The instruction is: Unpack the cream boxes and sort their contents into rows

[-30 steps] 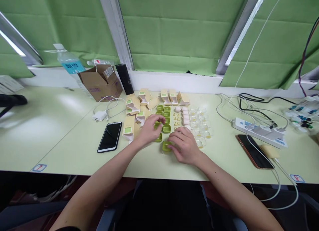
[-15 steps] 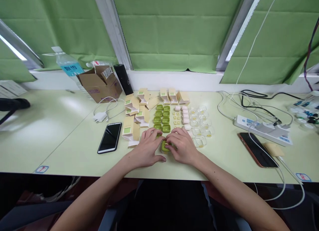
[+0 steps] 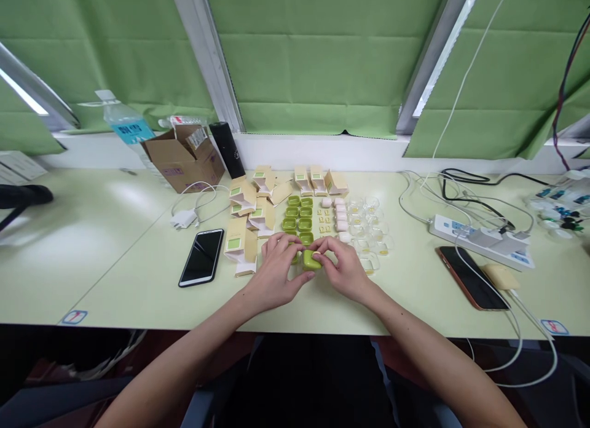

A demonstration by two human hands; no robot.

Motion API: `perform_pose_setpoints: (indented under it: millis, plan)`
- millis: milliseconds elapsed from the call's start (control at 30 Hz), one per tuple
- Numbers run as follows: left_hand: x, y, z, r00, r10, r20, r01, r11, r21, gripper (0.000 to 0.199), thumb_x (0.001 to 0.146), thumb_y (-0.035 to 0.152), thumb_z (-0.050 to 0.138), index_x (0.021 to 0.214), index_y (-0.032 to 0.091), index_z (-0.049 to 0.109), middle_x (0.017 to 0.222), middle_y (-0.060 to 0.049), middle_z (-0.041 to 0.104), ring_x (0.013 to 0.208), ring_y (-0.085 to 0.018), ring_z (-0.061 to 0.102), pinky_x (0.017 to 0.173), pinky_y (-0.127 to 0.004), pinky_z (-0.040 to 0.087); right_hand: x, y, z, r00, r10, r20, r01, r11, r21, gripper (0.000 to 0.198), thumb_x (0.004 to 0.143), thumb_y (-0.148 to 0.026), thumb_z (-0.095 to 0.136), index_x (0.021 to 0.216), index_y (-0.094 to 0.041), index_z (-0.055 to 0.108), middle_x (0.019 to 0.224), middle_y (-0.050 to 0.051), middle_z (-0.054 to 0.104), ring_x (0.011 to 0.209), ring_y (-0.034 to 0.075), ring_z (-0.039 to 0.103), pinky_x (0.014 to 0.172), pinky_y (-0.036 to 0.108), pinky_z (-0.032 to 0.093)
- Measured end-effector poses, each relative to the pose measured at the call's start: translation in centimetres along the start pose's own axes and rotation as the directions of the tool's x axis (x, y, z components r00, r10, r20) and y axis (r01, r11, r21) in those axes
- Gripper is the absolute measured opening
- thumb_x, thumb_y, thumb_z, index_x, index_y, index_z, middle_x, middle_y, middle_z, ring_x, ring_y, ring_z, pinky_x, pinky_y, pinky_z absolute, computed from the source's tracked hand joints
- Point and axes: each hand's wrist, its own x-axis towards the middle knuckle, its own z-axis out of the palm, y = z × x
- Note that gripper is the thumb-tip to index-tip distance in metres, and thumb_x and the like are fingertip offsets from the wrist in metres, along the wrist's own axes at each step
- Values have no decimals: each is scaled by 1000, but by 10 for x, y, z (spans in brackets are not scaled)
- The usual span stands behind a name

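Observation:
A small rounded green case (image 3: 312,260) is held tilted between my two hands, near the front of the desk. My right hand (image 3: 343,267) pinches it from the right, thumb and fingertips on its upper edge. My left hand (image 3: 276,273) steadies its left side with thumb and bent index finger, and the fingers partly hide another green piece behind. Just beyond stand two columns of open green trays (image 3: 305,224). To their right lie tiny yellowish pieces (image 3: 324,221), a column of pale pink blocks (image 3: 340,216) and clear plastic covers (image 3: 371,228).
Opened cream cartons (image 3: 240,242) stand left and behind the trays. A phone (image 3: 201,257), a white charger (image 3: 184,219), a cardboard box (image 3: 187,163) and a black cylinder (image 3: 227,149) lie farther left. On the right are a power strip (image 3: 482,240), cables and another phone (image 3: 470,277).
The green case has come up a little and tilted, showing more of its smooth green face. My right hand's fingers have shifted on it, and my left thumb has moved up against it.

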Motion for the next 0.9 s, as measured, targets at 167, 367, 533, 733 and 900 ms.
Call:
perform_pose_setpoints:
  millis: [167,367,533,733,900]
  plan:
    - [8,8,-4,1000,1,7,-1,1000,9,34,93,44,69,115,20,61,123,-12,61,128,-35,45,105,-54,43,2,-1,-3,991,119,-54,-108,981,163,14,96,-28,61,84,-24,54,101,6,76,93,22,71,84,38,52]
    - [12,8,-10,999,-25,34,24,999,28,34,87,43,75,111,21,64,118,-10,65,124,-36,49,103,-55,43,11,1,-17,919,297,-259,-153,875,459,30,92,-47,71,81,-24,55,102,5,76,94,20,70,83,35,57]
    - [10,2,-11,996,-72,-44,70,997,-39,34,90,40,71,116,21,62,116,-10,66,120,-33,53,103,-52,46,20,6,-32,850,484,-206,-206,667,716,44,76,-55,87,76,-22,58,97,2,76,72,16,68,61,32,64]
    - [28,16,-9,996,-9,-89,-4,990,-140,36,94,36,65,126,22,57,124,-10,64,119,-30,57,103,-48,47,26,14,-71,821,449,-353,3,614,789,40,71,-44,94,77,-22,61,77,-3,74,69,14,71,62,29,68]
    - [60,54,13,992,128,-20,-129,976,-175,39,94,30,64,131,23,55,130,-11,63,125,-31,57,109,-51,42,27,15,-122,770,407,-491,118,666,737,38,71,-40,95,78,-21,63,86,2,78,80,20,78,63,28,68]
